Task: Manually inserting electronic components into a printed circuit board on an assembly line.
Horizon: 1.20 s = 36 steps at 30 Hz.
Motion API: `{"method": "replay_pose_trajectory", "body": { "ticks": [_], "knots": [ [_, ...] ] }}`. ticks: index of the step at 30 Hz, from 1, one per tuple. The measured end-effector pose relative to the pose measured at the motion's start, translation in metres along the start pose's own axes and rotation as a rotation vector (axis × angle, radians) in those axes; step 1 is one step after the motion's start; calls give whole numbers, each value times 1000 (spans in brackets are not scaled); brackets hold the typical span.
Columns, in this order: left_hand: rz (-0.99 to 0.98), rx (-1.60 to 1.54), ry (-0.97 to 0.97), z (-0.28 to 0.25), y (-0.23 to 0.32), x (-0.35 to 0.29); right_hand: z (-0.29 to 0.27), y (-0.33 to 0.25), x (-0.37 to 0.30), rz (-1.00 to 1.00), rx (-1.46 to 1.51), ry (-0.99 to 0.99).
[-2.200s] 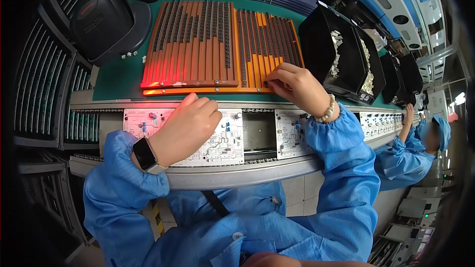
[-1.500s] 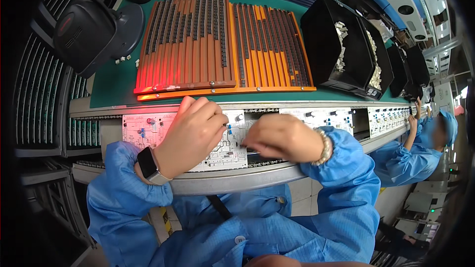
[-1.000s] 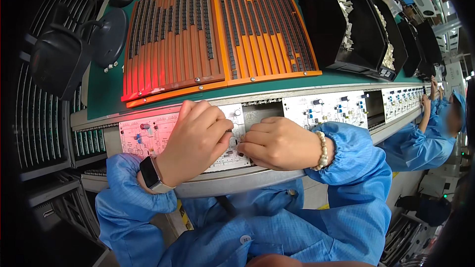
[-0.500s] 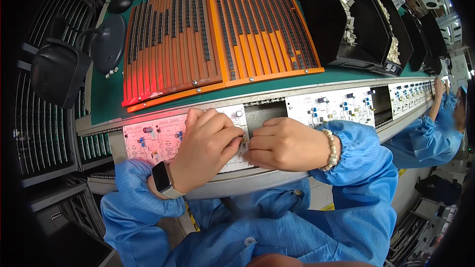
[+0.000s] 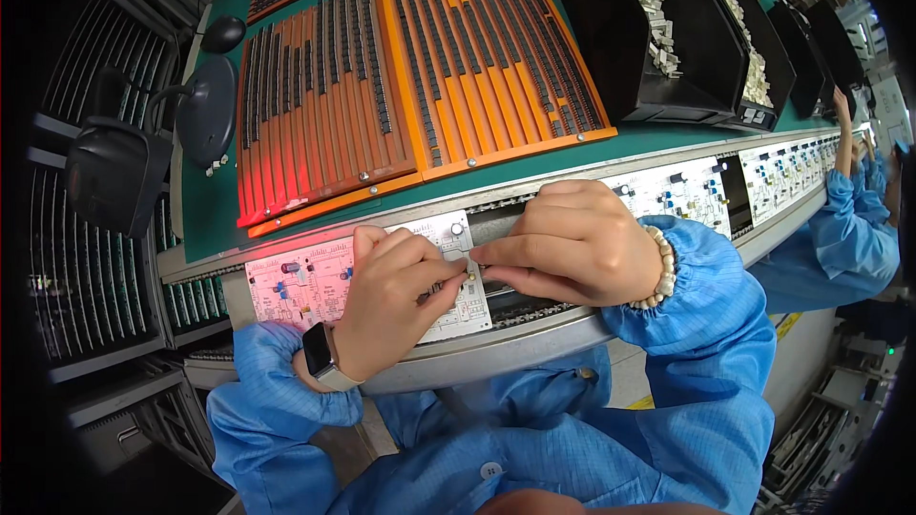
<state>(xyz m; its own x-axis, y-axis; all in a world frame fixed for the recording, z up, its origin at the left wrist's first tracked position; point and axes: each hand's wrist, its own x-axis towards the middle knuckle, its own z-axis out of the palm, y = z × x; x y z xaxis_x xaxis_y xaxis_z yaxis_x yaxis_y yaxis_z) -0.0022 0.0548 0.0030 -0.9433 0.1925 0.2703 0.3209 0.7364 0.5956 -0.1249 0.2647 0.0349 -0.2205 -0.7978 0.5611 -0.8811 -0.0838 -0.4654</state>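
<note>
A white circuit board with blue, black and pale parts lies on the rail in front of me, its left half under red light. My left hand rests over the middle of the board, thumb and forefinger brought together near the right edge by a small pale part. From the right, my right hand reaches in with thumb and forefinger pinched close to the left fingertips. Anything between either set of fingertips is too small or hidden to name.
Behind the rail stand a brown slotted tray and an orange slotted tray with rows of black parts. Black bins with white parts sit right of them. More boards line the rail; a scanner stand is left. Another person works at far right.
My right hand has turned and opened away from its curled pose, its thumb and forefinger now stretched toward the board's edge. The left hand stays nearly in place; the whole view has shifted slightly.
</note>
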Motion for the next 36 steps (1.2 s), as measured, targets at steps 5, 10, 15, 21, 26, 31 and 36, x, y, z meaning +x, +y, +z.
{"method": "replay_pose_trajectory", "body": {
  "ticks": [5, 10, 15, 21, 26, 31, 36],
  "knots": [
    [52, 82, 4, -1, 2, -1, 2, 1, -3, -20, -10, 34],
    [82, 173, 7, -2, 12, 2, 2, 0, -1, -42, -25, 57],
    [63, 317, -87, -9, 25, 7, 2, 1, -1, -46, -27, 65],
    [216, 417, -157, -6, 23, -4, 2, -1, 2, -60, -20, 39],
    [149, 237, -98, -5, 12, -10, -1, 0, 3, -57, -22, 22],
    [116, 182, -62, -4, 5, -7, -4, -2, 3, -53, -54, -10],
    [128, 141, -69, -2, 6, -3, -1, -2, 2, -46, -38, 32]
  ]
}}
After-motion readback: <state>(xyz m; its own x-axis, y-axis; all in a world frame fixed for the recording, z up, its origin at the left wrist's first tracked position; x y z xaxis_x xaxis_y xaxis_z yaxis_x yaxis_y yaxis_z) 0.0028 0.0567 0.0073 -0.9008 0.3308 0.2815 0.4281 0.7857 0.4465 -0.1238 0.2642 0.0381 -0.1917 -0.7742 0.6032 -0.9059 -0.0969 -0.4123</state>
